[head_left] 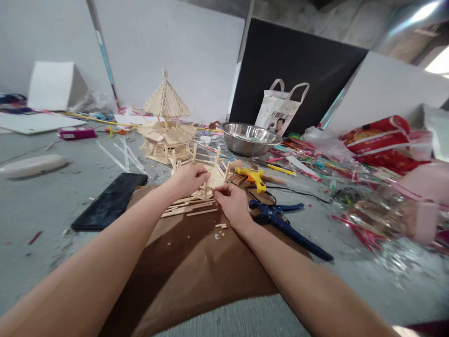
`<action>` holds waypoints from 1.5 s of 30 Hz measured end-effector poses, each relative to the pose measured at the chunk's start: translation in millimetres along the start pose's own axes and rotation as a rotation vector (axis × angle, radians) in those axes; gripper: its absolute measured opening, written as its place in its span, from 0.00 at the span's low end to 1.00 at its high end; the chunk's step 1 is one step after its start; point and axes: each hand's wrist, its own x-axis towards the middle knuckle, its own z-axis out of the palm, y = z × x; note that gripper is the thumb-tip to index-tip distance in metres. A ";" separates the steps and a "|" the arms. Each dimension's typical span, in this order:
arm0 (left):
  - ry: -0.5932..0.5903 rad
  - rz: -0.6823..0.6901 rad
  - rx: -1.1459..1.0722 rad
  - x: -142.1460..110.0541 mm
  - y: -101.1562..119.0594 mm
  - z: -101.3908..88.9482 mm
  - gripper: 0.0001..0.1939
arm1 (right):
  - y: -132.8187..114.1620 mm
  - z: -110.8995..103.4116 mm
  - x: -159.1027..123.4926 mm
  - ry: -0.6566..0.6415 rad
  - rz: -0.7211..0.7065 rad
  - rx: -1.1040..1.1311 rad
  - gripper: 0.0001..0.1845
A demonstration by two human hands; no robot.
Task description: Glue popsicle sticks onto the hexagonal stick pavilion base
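A small model base [218,174] made of pale wooden sticks, with upright posts round its rim, sits before me on brown paper. My left hand [189,180] is closed at its front left, fingertips pinched on a post of the base. From the right, my right hand [232,200] pinches a short wooden stick [211,188] against the front of the base. Part of the base is hidden behind my fingers. Loose wooden sticks [191,207] lie just below my hands. Behind stands a pagoda model [166,100] of the same sticks, with a pointed roof.
A yellow glue gun [255,179] and blue-handled cutters [291,226] lie right of the brown paper [189,271]. A dark tablet-like slab [108,202] is at left. Farther back are a metal basin [247,146], a white bag [275,112] and scattered plastic scraps.
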 end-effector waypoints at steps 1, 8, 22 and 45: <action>-0.001 0.003 0.008 0.1 0.0 0.0 0.15 | 0.4 0.4 0.2 0.009 0.000 0.002 0.08; -0.003 -0.001 0.041 -0.6 0.4 -1.0 0.14 | 2.4 2.3 0.4 0.033 -0.016 0.004 0.07; -0.008 0.026 0.062 1.0 -0.3 0.0 0.15 | 5.1 4.4 0.9 0.044 -0.030 -0.004 0.06; -0.016 0.016 0.125 0.6 1.2 -0.4 0.15 | 5.0 6.1 -1.4 0.011 -0.026 0.087 0.07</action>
